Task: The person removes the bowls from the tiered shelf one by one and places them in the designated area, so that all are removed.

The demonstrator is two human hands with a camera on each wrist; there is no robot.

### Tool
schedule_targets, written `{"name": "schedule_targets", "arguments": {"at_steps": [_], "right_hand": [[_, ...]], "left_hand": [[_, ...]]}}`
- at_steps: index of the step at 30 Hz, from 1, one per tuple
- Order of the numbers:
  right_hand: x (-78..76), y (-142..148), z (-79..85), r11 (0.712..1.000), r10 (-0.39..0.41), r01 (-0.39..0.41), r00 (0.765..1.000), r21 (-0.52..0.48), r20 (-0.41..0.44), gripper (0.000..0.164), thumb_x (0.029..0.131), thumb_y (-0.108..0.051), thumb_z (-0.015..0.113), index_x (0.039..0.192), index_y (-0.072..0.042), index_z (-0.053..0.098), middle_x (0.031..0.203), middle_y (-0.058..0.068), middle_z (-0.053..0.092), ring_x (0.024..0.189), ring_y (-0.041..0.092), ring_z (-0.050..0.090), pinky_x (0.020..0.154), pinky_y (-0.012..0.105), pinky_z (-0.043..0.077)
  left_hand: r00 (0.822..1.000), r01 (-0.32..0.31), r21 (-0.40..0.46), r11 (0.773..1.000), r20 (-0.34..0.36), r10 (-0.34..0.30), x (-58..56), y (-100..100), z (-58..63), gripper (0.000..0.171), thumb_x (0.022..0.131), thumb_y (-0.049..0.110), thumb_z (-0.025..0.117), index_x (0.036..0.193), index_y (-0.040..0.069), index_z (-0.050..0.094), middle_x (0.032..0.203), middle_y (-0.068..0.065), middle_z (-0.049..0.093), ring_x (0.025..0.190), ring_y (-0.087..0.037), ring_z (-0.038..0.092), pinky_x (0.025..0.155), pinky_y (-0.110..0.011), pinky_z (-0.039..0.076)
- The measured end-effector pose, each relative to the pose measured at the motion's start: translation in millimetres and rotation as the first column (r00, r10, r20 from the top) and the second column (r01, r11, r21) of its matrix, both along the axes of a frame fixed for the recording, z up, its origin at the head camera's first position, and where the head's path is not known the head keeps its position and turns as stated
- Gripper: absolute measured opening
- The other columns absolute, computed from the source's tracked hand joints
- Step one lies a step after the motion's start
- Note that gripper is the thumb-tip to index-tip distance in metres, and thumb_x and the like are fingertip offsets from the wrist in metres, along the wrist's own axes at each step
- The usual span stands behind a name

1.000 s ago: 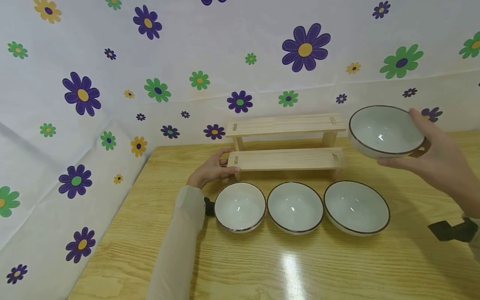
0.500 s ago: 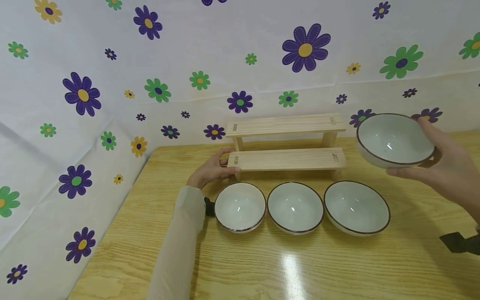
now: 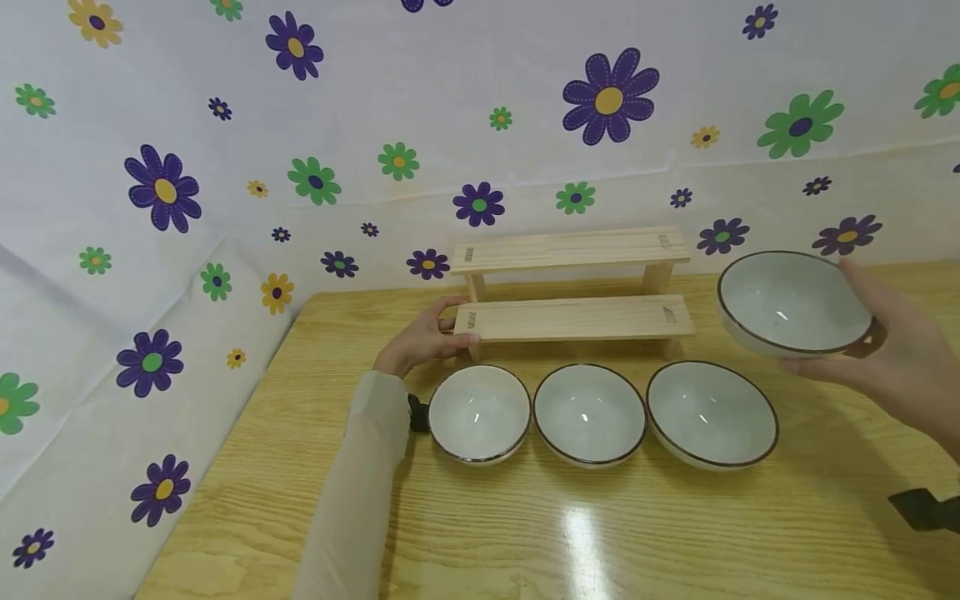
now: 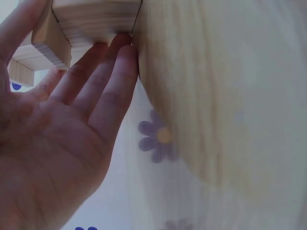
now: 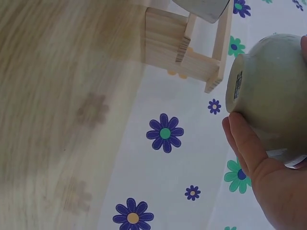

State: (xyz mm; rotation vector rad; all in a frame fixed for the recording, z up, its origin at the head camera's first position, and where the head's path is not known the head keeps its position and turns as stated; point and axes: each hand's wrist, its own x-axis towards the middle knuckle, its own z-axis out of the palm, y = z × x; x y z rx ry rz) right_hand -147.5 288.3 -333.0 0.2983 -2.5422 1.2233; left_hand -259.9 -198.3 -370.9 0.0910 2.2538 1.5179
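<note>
My right hand (image 3: 896, 358) grips a white bowl (image 3: 791, 304) with a dark brown rim, thumb and fingers on its right side. The bowl is held up over the table, right of a two-step wooden stand (image 3: 573, 318). In the right wrist view the bowl's foot (image 5: 235, 84) shows a dark mark. At the stand's left end my left hand (image 3: 423, 340) holds the lower step, thumb at the front edge and fingers behind. The left wrist view shows its fingertips against the wood under the step. Three similar bowls, left (image 3: 480, 414), middle (image 3: 590, 415) and right (image 3: 712, 415), sit before the stand.
The wooden table (image 3: 495, 542) runs back to a white flowered cloth (image 3: 435, 92), which also hangs along the left side. The stand's upper step (image 3: 570, 248) is close to the cloth. The three bowls stand nearly rim to rim in a row.
My right hand has moved slightly right and then lowered the bowl beside the stand. My left hand and the three bowls have stayed in place.
</note>
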Motion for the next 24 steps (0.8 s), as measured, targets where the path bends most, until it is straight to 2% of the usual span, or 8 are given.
{"name": "schedule_targets", "arguments": {"at_steps": [3, 9, 12, 16, 17, 20, 22, 24], "right_hand": [[1.9, 2, -3.7, 1.0, -0.01, 0.01, 1.0, 0.014, 0.017, 0.115, 0.073, 0.008, 0.089, 0.165, -0.017, 0.025, 0.139, 0.005, 0.045, 0.105, -0.01, 0.038, 0.079, -0.004, 0.038], [5.4, 7, -8.3, 1.0, -0.014, 0.014, 0.999, -0.004, 0.03, 0.114, 0.072, 0.01, 0.089, 0.164, -0.02, 0.028, 0.132, -0.014, 0.044, 0.106, -0.007, 0.041, 0.077, -0.003, 0.04], [7.7, 10, -12.2, 1.0, -0.027, 0.027, 0.998, 0.007, 0.056, 0.117, 0.074, 0.008, 0.088, 0.166, -0.013, 0.02, 0.144, 0.008, 0.045, 0.112, -0.002, 0.043, 0.075, -0.004, 0.039], [9.6, 13, -16.6, 1.0, -0.025, 0.026, 0.996, -0.003, 0.082, 0.117, 0.074, 0.008, 0.088, 0.165, -0.003, 0.014, 0.146, 0.021, 0.041, 0.11, -0.003, 0.043, 0.075, -0.004, 0.039], [10.0, 13, -17.6, 1.0, -0.02, 0.021, 0.996, -0.014, 0.085, 0.118, 0.074, 0.009, 0.087, 0.165, -0.003, 0.014, 0.147, 0.022, 0.04, 0.104, -0.01, 0.038, 0.076, -0.003, 0.039], [11.9, 15, -18.8, 1.0, -0.014, 0.017, 0.993, -0.022, 0.118, 0.121, 0.076, 0.008, 0.086, 0.165, -0.003, 0.004, 0.156, 0.038, 0.027, 0.107, -0.012, 0.036, 0.076, -0.004, 0.038], [12.8, 16, -19.3, 1.0, -0.022, 0.022, 0.99, 0.002, 0.136, 0.123, 0.078, 0.005, 0.086, 0.165, -0.004, 0.0, 0.157, 0.045, 0.019, 0.113, -0.003, 0.039, 0.075, -0.004, 0.036], [12.9, 16, -19.4, 0.999, -0.035, 0.03, 0.989, 0.042, 0.142, 0.12, 0.078, 0.001, 0.087, 0.165, -0.002, 0.004, 0.154, 0.045, 0.022, 0.122, 0.018, 0.043, 0.072, -0.005, 0.034]], "left_hand": [[1.0, 0.001, -0.003, 1.0, -0.001, -0.001, -0.4, -1, -1.1, 0.078, 0.098, 0.01, 0.072, 0.161, 0.015, 0.025, 0.157, -0.023, 0.046, 0.135, -0.04, 0.055, 0.113, -0.048, 0.045], [1.0, 0.008, -0.002, 1.0, -0.009, -0.008, -1.8, -3, -2.8, 0.078, 0.098, 0.01, 0.071, 0.16, 0.014, 0.026, 0.157, -0.023, 0.046, 0.135, -0.04, 0.055, 0.113, -0.048, 0.044], [1.0, 0.02, 0.009, 1.0, -0.017, -0.019, -2.4, -3, -3.2, 0.077, 0.098, 0.01, 0.071, 0.161, 0.013, 0.025, 0.157, -0.023, 0.046, 0.136, -0.04, 0.054, 0.114, -0.05, 0.043], [0.999, 0.028, 0.008, 1.0, -0.023, -0.028, -1.8, -3, -2.6, 0.077, 0.098, 0.011, 0.07, 0.16, 0.013, 0.025, 0.157, -0.024, 0.045, 0.135, -0.041, 0.054, 0.114, -0.051, 0.043], [0.999, 0.029, 0.007, 1.0, -0.022, -0.029, -1.6, -3, -2.4, 0.077, 0.098, 0.011, 0.071, 0.16, 0.013, 0.025, 0.157, -0.024, 0.046, 0.135, -0.041, 0.054, 0.114, -0.051, 0.043], [0.999, 0.03, 0.005, 1.0, -0.023, -0.03, -1.3, -3, -2.1, 0.078, 0.097, 0.011, 0.071, 0.16, 0.013, 0.025, 0.156, -0.024, 0.046, 0.135, -0.041, 0.054, 0.114, -0.052, 0.043], [0.999, 0.031, 0.003, 1.0, -0.025, -0.031, -1.1, -3, -1.7, 0.078, 0.097, 0.011, 0.071, 0.161, 0.013, 0.025, 0.156, -0.023, 0.046, 0.135, -0.04, 0.054, 0.113, -0.052, 0.043], [0.999, 0.03, 0.003, 1.0, -0.027, -0.03, -1.0, -3, -1.3, 0.078, 0.097, 0.011, 0.071, 0.161, 0.013, 0.025, 0.157, -0.023, 0.046, 0.135, -0.041, 0.054, 0.113, -0.052, 0.043]]}}
